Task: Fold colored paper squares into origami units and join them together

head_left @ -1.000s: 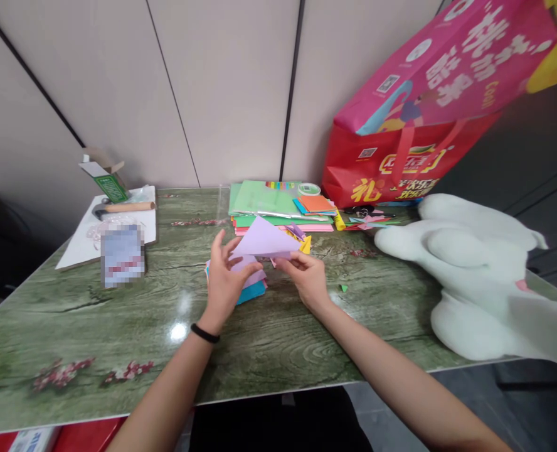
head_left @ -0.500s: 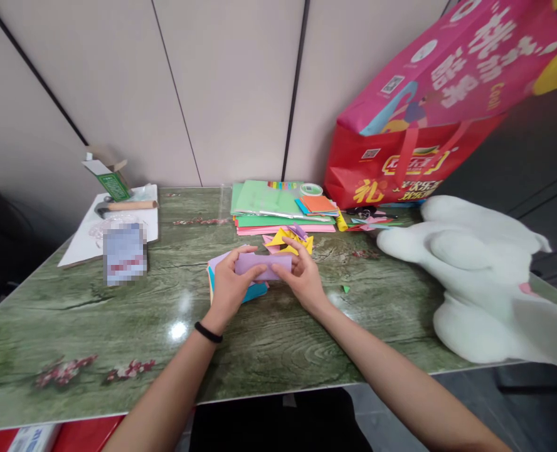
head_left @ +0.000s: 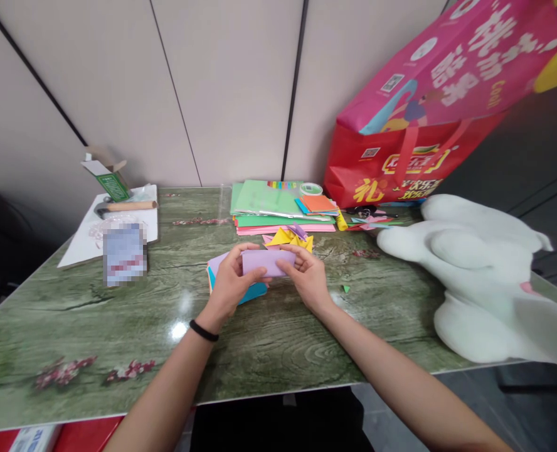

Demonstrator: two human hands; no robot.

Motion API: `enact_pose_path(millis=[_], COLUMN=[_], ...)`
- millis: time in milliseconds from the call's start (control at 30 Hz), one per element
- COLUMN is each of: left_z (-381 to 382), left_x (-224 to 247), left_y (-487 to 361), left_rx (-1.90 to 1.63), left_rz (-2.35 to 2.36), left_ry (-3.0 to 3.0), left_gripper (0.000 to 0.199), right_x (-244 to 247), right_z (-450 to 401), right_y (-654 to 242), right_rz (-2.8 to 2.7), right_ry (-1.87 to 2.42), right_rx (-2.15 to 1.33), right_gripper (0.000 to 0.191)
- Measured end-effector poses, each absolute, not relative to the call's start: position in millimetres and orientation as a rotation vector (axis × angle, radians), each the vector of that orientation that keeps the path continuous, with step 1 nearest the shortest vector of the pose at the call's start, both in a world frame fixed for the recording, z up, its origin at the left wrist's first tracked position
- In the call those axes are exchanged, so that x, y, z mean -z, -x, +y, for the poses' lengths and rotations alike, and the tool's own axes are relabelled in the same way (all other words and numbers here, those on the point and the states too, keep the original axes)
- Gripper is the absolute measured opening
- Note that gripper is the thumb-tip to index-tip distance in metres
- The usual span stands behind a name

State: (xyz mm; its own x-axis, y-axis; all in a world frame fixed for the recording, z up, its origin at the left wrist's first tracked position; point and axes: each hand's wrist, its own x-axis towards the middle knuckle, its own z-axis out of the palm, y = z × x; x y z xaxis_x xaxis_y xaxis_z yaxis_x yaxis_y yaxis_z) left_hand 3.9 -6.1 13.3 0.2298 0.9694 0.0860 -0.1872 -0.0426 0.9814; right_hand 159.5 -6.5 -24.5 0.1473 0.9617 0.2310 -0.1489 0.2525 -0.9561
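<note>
Between my two hands is a folded strip of purple paper (head_left: 265, 262), held level above the table. My left hand (head_left: 233, 276) pinches its left end, thumb across the front. The right end is gripped by my right hand (head_left: 308, 274), thumb in front and fingers behind the top edge. Loose coloured sheets (head_left: 254, 292), blue and purple among them, lie below and left of the strip, partly covered by my left hand. Just beyond the strip sit folded yellow, pink and purple paper pieces (head_left: 290, 237).
Behind stands a stack of coloured paper (head_left: 253, 199) with a tape roll (head_left: 310, 189) and orange squares (head_left: 320, 204) on it. A white plush toy (head_left: 476, 263) and gift bags (head_left: 391, 163) fill the right. A hammer (head_left: 132, 205) lies at the left. A green scrap (head_left: 346, 289) is nearby.
The thumbs have moved apart along the purple paper, my right fingers have closed down behind its top edge, and my left hand has shifted slightly toward me.
</note>
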Motion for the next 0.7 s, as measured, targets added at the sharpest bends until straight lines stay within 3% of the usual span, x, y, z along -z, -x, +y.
enact_pose_path(millis=[700], left_z=[-2.2], left_x=[-10.0], left_y=[-3.4], left_rx=[-1.138], left_rz=[0.907], left_ry=[-1.215], left_gripper=[0.034], right_x=[11.5], right_z=[-11.4], right_y=[-162.8], right_rz=[-1.299], right_ry=[1.100], right_rx=[-0.822], right_gripper=[0.022])
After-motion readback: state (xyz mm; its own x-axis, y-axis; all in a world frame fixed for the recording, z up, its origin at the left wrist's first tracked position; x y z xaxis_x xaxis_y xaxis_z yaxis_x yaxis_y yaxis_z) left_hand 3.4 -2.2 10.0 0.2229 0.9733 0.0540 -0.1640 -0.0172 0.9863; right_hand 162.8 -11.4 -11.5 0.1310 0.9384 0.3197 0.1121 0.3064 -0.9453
